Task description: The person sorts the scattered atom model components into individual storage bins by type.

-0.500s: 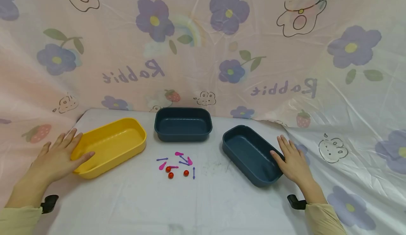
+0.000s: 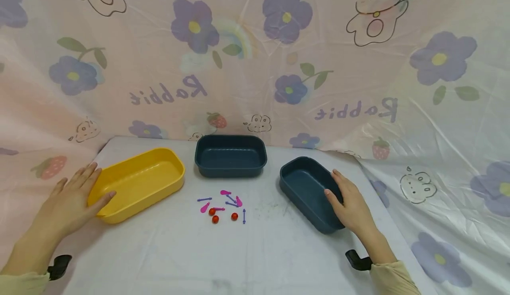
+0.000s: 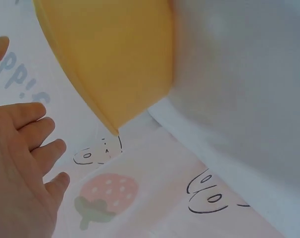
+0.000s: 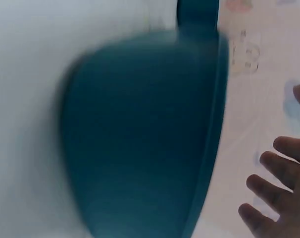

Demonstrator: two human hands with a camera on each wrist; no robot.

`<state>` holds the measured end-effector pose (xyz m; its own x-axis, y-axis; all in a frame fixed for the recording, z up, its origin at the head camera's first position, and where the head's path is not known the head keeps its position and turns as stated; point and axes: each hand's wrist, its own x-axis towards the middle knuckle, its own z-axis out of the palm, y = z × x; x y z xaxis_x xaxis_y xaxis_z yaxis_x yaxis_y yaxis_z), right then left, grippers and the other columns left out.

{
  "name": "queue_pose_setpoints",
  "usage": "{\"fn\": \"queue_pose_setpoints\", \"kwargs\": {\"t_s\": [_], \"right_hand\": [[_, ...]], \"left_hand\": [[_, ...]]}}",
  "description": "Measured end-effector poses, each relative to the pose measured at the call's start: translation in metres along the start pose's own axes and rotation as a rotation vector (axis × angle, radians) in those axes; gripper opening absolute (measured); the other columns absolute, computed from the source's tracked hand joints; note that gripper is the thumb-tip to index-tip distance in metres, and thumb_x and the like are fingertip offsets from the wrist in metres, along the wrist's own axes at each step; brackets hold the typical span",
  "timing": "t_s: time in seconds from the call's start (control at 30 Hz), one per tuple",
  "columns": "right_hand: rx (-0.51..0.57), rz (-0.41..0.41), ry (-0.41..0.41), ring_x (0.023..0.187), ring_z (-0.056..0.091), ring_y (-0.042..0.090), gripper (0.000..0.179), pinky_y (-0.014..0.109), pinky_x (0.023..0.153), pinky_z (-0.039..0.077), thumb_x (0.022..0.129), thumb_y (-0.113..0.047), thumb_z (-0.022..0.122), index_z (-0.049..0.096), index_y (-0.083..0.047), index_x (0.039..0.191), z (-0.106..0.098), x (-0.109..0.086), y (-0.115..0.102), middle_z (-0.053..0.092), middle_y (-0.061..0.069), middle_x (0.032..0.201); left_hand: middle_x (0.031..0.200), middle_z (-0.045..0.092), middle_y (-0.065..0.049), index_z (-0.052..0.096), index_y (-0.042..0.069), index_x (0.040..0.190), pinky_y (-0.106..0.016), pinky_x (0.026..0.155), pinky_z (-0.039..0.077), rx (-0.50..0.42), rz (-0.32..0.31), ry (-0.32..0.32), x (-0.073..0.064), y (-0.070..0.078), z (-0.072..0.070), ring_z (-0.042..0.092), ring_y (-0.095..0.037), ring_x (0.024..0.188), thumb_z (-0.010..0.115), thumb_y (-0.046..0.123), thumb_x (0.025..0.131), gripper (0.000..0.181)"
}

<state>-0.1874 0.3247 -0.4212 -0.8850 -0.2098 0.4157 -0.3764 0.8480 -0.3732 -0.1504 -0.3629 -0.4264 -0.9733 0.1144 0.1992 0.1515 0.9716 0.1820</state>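
My left hand (image 2: pixel 65 206) is at the left end of a yellow tray (image 2: pixel 147 202), fingers extended and thumb over the rim. The left wrist view has that hand (image 3: pixel 21 163) beside the tray's outer wall (image 3: pixel 115 59); whether they touch, I cannot tell. Over the right end of a dark blue tray (image 2: pixel 300 203) is my right hand (image 2: pixel 352 204), with fingers fairly straight and thumb above the tray's inside. In the right wrist view its fingers (image 4: pixel 274 193) appear spread, with a gap between them and the blurred tray wall (image 4: pixel 140 134).
A second dark blue tray (image 2: pixel 231 172) stands at the back middle. In front of it lie several red balls (image 2: pixel 215 219), pink club-shaped pieces (image 2: pixel 238 201) and thin purple rods (image 2: pixel 244 216) on the white cloth (image 2: pixel 199 259). A patterned curtain (image 2: pixel 239 78) hangs behind.
My right hand has moved left, from the right edge of the dark blue tray to over its end. The left hand has shifted very slightly left. The small pieces lie as before.
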Motion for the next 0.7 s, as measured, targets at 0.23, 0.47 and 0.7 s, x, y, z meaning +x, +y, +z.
{"fn": "queue_pose_setpoints", "kwargs": {"t_s": [0.23, 0.47, 0.7], "right_hand": [[0.119, -0.077, 0.063, 0.136, 0.05, 0.043, 0.052, 0.064, 0.106, 0.044, 0.098, -0.015, 0.072, 0.055, -0.001, 0.146, 0.019, 0.0, -0.037, 0.055, 0.019, 0.15], [0.262, -0.143, 0.044, 0.109, 0.068, 0.031, 0.04, 0.048, 0.085, 0.061, 0.09, -0.004, 0.08, 0.067, -0.004, 0.128, 0.046, 0.009, -0.072, 0.069, 0.009, 0.126], [0.43, -0.106, -0.166, 0.098, 0.07, 0.018, 0.027, 0.033, 0.086, 0.062, 0.092, -0.004, 0.078, 0.073, -0.007, 0.118, 0.079, 0.015, -0.101, 0.073, 0.008, 0.113]], "left_hand": [[0.169, 0.01, -0.031, 0.022, -0.012, 0.159, -0.055, 0.126, -0.013, -0.023, 0.041, 0.042, -0.015, 0.007, 0.003, 0.011, -0.054, 0.153, 0.05, 0.042, 0.109, 0.079], [0.166, 0.013, -0.036, 0.024, -0.016, 0.156, -0.049, 0.125, -0.017, -0.044, 0.056, 0.033, -0.024, 0.009, 0.014, 0.01, -0.058, 0.152, 0.05, 0.039, 0.109, 0.077], [0.167, -0.006, -0.034, 0.013, -0.018, 0.157, -0.063, 0.123, -0.01, -0.087, -0.013, -0.031, -0.034, 0.009, 0.027, 0.0, -0.061, 0.15, 0.046, 0.045, 0.11, 0.085]]}}
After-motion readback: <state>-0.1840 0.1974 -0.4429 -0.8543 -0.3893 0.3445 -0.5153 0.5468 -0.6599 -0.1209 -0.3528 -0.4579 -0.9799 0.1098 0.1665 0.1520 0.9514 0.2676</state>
